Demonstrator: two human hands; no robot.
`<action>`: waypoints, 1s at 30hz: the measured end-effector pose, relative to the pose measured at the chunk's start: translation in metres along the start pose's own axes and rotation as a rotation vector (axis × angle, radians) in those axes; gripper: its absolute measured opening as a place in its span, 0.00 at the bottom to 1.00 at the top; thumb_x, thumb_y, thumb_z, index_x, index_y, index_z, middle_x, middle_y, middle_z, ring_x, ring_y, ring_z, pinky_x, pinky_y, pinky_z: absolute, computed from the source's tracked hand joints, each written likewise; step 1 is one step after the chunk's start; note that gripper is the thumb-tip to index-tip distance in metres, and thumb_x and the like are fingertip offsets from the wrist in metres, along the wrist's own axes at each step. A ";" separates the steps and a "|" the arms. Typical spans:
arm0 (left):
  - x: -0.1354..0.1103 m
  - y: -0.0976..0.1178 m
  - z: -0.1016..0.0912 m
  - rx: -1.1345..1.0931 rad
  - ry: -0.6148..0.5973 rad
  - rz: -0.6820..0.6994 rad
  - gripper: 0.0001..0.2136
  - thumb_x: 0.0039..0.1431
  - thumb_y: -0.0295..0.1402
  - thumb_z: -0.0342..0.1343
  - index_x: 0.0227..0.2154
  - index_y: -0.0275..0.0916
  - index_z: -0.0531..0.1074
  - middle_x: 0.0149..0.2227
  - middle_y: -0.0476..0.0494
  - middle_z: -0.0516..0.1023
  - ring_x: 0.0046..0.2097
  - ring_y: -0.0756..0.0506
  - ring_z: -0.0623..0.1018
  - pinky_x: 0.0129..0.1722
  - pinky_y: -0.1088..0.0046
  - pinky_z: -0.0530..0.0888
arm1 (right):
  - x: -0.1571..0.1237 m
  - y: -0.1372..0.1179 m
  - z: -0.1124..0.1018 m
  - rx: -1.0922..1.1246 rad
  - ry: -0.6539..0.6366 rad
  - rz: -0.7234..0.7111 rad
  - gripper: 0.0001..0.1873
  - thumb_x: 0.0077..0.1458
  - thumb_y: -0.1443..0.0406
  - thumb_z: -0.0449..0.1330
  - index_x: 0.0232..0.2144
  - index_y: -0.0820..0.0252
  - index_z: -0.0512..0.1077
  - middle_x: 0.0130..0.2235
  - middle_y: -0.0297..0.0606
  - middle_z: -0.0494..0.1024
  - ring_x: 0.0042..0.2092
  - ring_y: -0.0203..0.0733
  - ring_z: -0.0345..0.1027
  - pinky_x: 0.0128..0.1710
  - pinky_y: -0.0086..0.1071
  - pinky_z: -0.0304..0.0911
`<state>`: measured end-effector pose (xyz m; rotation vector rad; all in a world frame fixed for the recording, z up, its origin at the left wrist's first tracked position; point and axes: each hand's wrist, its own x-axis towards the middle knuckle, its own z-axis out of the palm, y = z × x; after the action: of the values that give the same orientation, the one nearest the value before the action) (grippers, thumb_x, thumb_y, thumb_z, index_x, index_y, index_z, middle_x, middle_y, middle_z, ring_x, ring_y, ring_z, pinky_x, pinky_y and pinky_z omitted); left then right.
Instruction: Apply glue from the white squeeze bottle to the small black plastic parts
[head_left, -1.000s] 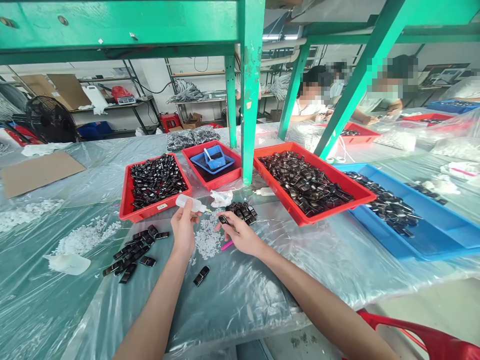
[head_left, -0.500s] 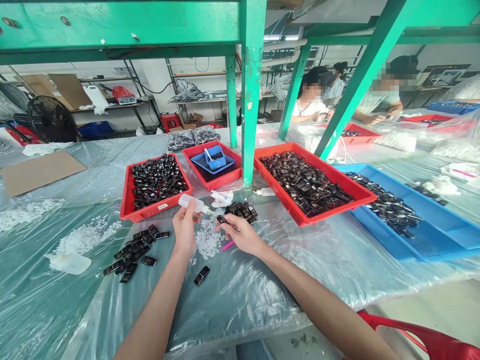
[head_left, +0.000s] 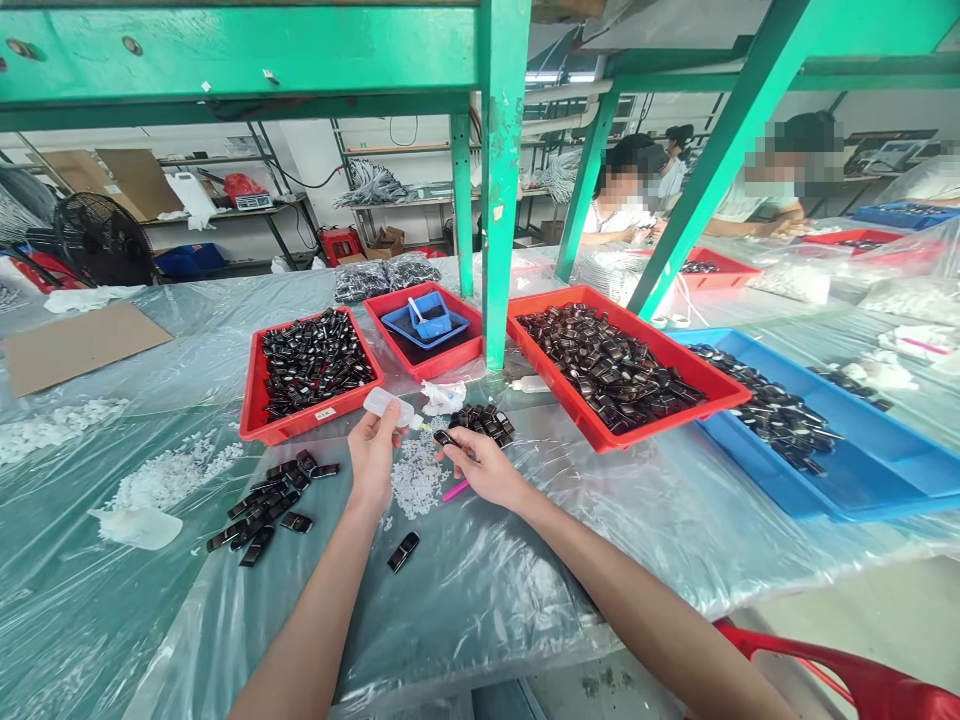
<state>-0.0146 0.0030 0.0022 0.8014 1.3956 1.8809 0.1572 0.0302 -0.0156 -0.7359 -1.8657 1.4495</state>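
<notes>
My left hand (head_left: 373,452) is closed around a translucent squeeze bottle (head_left: 391,408), its thin tip pointing right. My right hand (head_left: 484,465) pinches a small glossy black plastic part (head_left: 444,438) just beside that tip; whether the two touch I cannot tell. Below and between my hands lies a heap of small white pieces (head_left: 415,478). A pink stick-shaped tool (head_left: 454,490) shows partly under my right hand. Behind that hand sits a cluster of black parts (head_left: 487,424). One single black part (head_left: 403,552) lies nearer me, and a loose pile of them (head_left: 262,505) is at the left.
Red trays of black parts stand left (head_left: 255,405) and right (head_left: 600,440), with a blue tray (head_left: 862,470) farther right. A green post (head_left: 496,200) rises from the table. A second bottle (head_left: 529,384) lies by the right red tray. Two people sit across the table.
The squeeze bottle in my left hand has shifted slightly right and its tip is nearer the black part. My right hand has barely moved.
</notes>
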 end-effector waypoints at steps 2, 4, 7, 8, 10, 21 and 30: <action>0.000 0.000 0.000 0.032 -0.006 0.016 0.21 0.48 0.51 0.67 0.30 0.35 0.77 0.27 0.46 0.75 0.26 0.52 0.69 0.24 0.76 0.60 | 0.001 0.000 0.000 0.004 -0.009 0.000 0.10 0.65 0.58 0.54 0.35 0.58 0.67 0.34 0.34 0.76 0.24 0.32 0.61 0.28 0.29 0.62; 0.000 0.000 0.000 0.047 -0.013 0.026 0.21 0.48 0.51 0.66 0.30 0.35 0.77 0.27 0.46 0.75 0.26 0.52 0.69 0.24 0.76 0.60 | 0.001 0.001 0.000 0.001 -0.028 -0.006 0.10 0.65 0.59 0.54 0.35 0.58 0.67 0.35 0.34 0.76 0.24 0.32 0.62 0.28 0.28 0.62; -0.001 0.000 0.000 0.049 -0.023 0.035 0.21 0.48 0.51 0.66 0.30 0.35 0.77 0.26 0.46 0.75 0.26 0.51 0.69 0.24 0.76 0.61 | 0.002 0.004 0.000 0.006 -0.044 -0.012 0.11 0.66 0.59 0.54 0.34 0.59 0.67 0.35 0.34 0.76 0.25 0.32 0.63 0.29 0.28 0.61; -0.001 0.000 0.000 0.051 -0.026 0.037 0.20 0.49 0.51 0.66 0.30 0.35 0.77 0.26 0.46 0.75 0.26 0.51 0.69 0.24 0.76 0.61 | 0.002 0.005 0.000 0.008 -0.044 -0.014 0.10 0.66 0.59 0.54 0.34 0.59 0.67 0.35 0.34 0.76 0.25 0.32 0.64 0.29 0.28 0.62; 0.000 -0.001 -0.001 0.057 -0.036 0.040 0.20 0.49 0.50 0.66 0.30 0.35 0.77 0.26 0.47 0.75 0.26 0.51 0.69 0.25 0.76 0.61 | 0.002 0.006 -0.001 0.004 -0.041 -0.023 0.10 0.66 0.59 0.53 0.34 0.58 0.68 0.35 0.34 0.76 0.26 0.32 0.64 0.29 0.28 0.62; 0.002 -0.002 -0.004 0.102 -0.064 0.086 0.19 0.51 0.50 0.65 0.28 0.35 0.76 0.22 0.50 0.70 0.24 0.52 0.64 0.25 0.75 0.59 | 0.003 0.008 -0.001 0.015 -0.028 -0.048 0.11 0.66 0.58 0.54 0.35 0.59 0.69 0.35 0.35 0.76 0.25 0.32 0.63 0.29 0.28 0.62; 0.001 -0.001 -0.006 0.099 -0.065 0.108 0.19 0.51 0.50 0.65 0.27 0.36 0.74 0.21 0.51 0.65 0.22 0.53 0.59 0.23 0.75 0.56 | 0.002 0.007 -0.001 0.024 -0.051 -0.055 0.12 0.66 0.57 0.54 0.34 0.59 0.68 0.34 0.34 0.75 0.26 0.32 0.63 0.29 0.28 0.62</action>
<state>-0.0194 0.0008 0.0001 0.9961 1.4399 1.8598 0.1566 0.0338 -0.0217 -0.6363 -1.8893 1.4659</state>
